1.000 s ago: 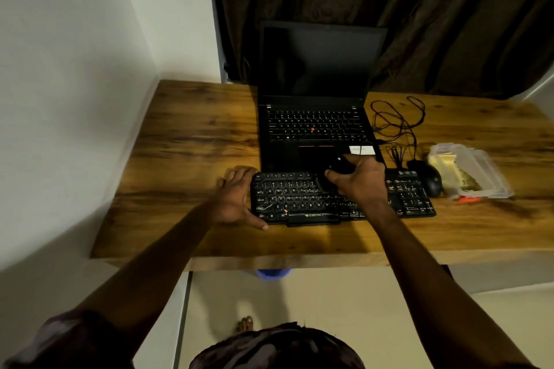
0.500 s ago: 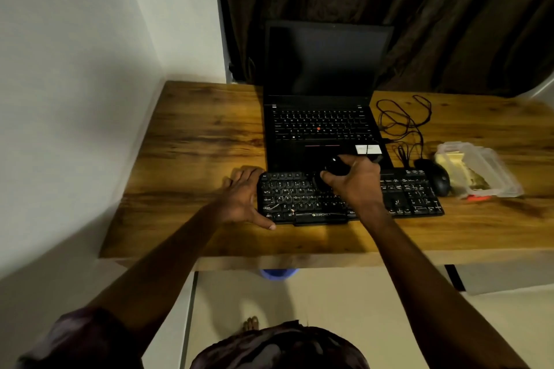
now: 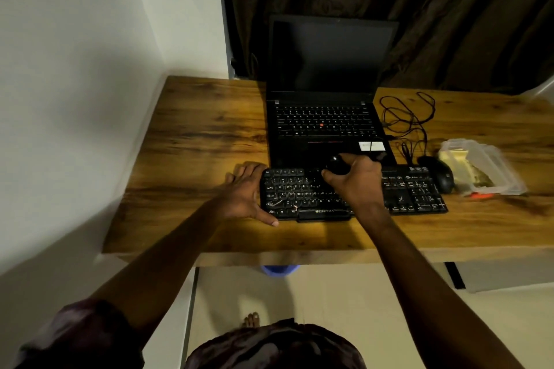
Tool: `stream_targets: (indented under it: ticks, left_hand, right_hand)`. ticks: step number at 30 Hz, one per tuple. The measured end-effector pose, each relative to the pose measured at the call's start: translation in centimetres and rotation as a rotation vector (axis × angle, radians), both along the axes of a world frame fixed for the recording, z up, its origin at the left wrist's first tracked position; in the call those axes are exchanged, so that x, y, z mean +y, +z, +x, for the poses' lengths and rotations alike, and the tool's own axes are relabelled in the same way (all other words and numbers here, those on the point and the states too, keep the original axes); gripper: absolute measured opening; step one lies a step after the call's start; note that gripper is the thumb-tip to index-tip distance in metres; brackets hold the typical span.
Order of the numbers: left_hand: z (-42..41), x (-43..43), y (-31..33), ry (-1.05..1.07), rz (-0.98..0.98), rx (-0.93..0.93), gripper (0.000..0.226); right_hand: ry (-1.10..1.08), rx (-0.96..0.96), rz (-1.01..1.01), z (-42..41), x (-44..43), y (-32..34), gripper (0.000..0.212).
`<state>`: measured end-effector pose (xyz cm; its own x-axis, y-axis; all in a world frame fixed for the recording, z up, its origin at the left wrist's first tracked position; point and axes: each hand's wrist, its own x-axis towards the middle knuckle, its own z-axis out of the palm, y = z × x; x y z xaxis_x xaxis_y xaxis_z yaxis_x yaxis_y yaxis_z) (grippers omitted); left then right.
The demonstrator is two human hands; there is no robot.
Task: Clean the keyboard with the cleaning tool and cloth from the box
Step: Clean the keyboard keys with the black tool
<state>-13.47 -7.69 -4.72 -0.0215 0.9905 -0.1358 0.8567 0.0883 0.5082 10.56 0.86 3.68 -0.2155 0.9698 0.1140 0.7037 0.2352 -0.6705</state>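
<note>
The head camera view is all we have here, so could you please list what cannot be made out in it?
- Cleaning tool: only a dark rounded part shows; the right hand hides the rest.
- Keyboard: its middle keys lie under that hand.
- Plastic box: contents are blurred behind the clear lid; no cloth can be told.
- Left hand: rests at the keyboard's left end, so that edge is hidden.

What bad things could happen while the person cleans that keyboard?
1. The right hand works a dark cleaning tool at the keyboard's far edge, right against the open laptop; a slip could knock or scratch it.
2. The left hand braces only the keyboard's left end, so a hard push might skid it towards the mouse and plastic box.
3. Loose cables lie nearby and could snag.
</note>
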Motion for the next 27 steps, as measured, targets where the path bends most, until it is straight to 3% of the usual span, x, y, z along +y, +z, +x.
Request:
stream_targets:
  ticks: [5,12,19,27]
  left_hand:
    - [0.1,0.1,0.0,0.005,-0.012,0.009,0.136]
    - [0.1,0.1,0.3,0.001,-0.021,0.005,0.136]
    - [0.1,0.1,0.1,0.0,-0.024,0.029,0.139]
    - [0.0,0.2,0.2,-0.015,-0.025,0.026,0.139]
  right_hand:
    - [-0.049,0.043,-0.054,0.8,0.6,0.1,0.042]
    - [-0.027,-0.063,0.043,0.9,0.0,0.3,0.036]
    - [0.022,0.099,-0.071,-0.9,-0.6,0.0,0.029]
    - [-0.011,-0.065,0.029,0.3,-0.1,-0.1,0.037]
